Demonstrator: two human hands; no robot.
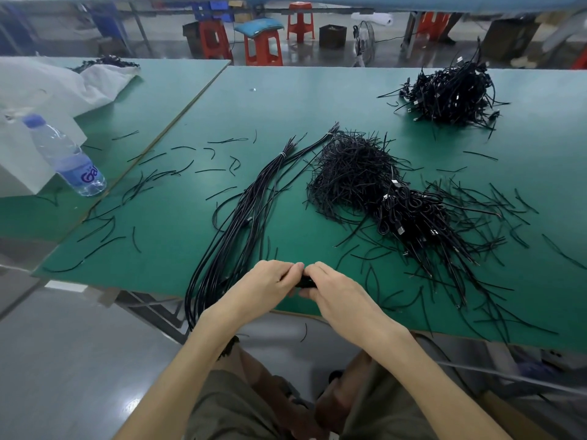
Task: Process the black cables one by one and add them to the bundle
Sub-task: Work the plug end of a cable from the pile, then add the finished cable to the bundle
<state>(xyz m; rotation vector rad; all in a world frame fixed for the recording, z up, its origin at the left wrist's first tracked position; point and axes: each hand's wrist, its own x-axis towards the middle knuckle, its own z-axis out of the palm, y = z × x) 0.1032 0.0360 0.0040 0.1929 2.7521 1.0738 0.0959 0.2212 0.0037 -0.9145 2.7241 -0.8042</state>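
Note:
My left hand (270,279) and my right hand (330,287) meet at the near edge of the green table (286,100), fingers curled round a small coiled black cable (305,282) that shows only between them. A long bundle of straightened black cables (244,204), tied with white bands near its far end, runs from the table's middle down past my left wrist and over the edge. To the right lies a heap of coiled cables (409,211). A second tangled pile (451,93) sits at the far right.
Short black twist ties (352,163) are piled mid-table and scattered widely. A water bottle (65,157) lies on the left table beside a white bag (47,84). Red stools (263,47) stand beyond the tables.

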